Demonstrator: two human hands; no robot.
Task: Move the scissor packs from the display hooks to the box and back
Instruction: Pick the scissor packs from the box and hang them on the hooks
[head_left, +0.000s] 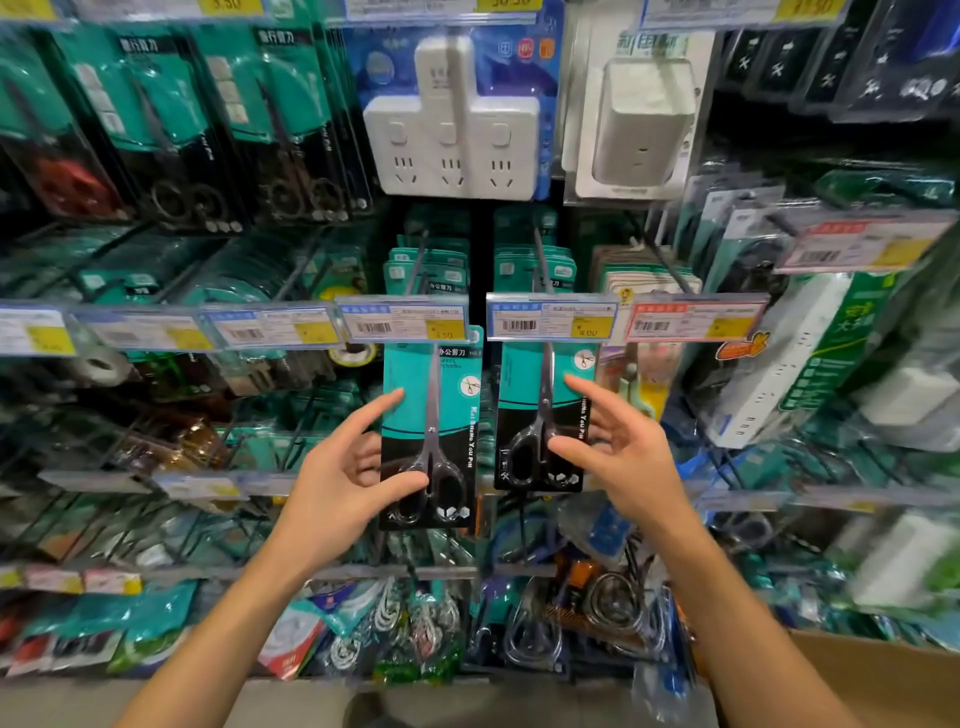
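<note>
We are seeing the left hand (343, 470) gripping the left scissor pack (430, 431), thumb curling across its lower front by the handles and fingers going behind its left edge, index finger stretching up along the side, while the pack is hanging below its price tag (405, 320). The right hand (615, 452) is spreading wide open, thumb tip touching the front of the right scissor pack (545, 421) and index finger reaching toward its right edge, closing on nothing. We are making out only a cardboard corner of the box (878, 680) at lower right; the hooks (540, 260) are blurring behind the tags.
</note>
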